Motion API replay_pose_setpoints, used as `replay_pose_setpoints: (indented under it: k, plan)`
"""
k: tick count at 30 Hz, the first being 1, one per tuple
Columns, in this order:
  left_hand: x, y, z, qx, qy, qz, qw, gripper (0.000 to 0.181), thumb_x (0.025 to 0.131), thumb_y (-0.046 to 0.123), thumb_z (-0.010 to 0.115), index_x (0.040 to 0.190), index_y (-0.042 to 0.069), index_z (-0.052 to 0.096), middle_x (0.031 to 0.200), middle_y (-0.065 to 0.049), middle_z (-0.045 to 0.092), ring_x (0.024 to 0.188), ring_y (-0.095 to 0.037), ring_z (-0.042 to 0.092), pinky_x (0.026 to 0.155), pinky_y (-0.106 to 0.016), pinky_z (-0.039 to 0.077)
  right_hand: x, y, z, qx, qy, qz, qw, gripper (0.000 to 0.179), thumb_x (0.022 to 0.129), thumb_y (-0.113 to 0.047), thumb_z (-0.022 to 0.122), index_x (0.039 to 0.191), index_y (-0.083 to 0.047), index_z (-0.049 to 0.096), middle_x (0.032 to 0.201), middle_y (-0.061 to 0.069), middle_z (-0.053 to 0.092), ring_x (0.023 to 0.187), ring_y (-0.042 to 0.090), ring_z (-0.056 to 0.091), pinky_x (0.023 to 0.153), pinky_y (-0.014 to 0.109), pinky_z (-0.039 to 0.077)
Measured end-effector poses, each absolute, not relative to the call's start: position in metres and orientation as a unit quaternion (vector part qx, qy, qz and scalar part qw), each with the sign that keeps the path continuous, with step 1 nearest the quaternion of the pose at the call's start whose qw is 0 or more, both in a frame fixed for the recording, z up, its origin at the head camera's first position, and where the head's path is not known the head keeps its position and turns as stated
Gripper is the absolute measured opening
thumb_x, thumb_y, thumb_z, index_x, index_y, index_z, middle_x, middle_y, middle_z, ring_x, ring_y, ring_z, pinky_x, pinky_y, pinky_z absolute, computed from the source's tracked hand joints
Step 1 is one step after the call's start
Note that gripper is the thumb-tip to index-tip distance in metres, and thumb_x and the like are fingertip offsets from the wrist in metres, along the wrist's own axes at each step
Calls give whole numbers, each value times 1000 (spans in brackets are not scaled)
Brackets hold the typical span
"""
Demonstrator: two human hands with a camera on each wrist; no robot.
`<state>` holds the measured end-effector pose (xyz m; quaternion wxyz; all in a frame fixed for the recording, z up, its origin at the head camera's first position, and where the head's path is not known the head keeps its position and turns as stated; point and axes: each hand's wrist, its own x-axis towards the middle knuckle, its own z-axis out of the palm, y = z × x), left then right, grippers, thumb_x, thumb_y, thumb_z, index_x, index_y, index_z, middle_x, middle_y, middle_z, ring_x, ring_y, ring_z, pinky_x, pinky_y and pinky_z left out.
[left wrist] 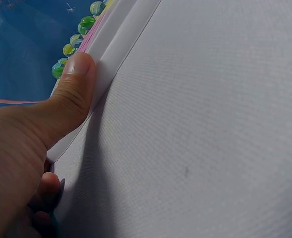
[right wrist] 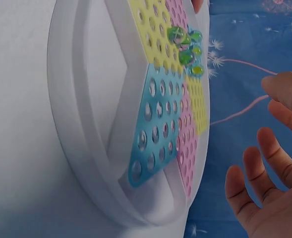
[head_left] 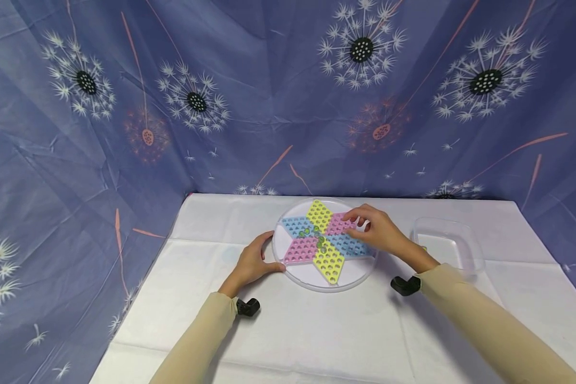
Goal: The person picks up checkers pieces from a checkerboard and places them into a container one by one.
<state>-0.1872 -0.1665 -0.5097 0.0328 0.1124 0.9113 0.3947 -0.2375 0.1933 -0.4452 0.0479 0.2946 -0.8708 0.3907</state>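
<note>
Evidently the round white plastic star board on the white-draped table holds a few translucent green marbles, most holes unfilled, left hand gripping its rim, right hand above, fingers apart.

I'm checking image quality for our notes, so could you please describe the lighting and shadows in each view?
Head view: white cloth brightly lit, soft shadow beside the right sleeve; left wrist view: dimmer, dark shadow on the white cloth beside the left hand; right wrist view: also dim, soft shading on the white cloth beside the game board.
</note>
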Motion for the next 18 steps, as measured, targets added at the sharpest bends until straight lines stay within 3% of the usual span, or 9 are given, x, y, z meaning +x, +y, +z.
replay_pose_setpoints:
  k: [9,18]
  plan:
    - [-187,-167,-510,109,913,393,32,104,71,33,96,157,11,41,90,-7,54,73,-16,44,69,-32,38,-237,180,-451,296,-871,390,33,30,86,-11,84,114,-8,74,105,9,67,85,29,63,67,30,53]
    - [-188,-167,-511,112,913,391,30,104,71,35,96,157,10,41,89,-6,53,72,-15,43,69,-32,38,-239,171,-457,304,-863,402,20,29,88,-12,83,115,-6,74,104,11,67,84,32,63,69,36,53]
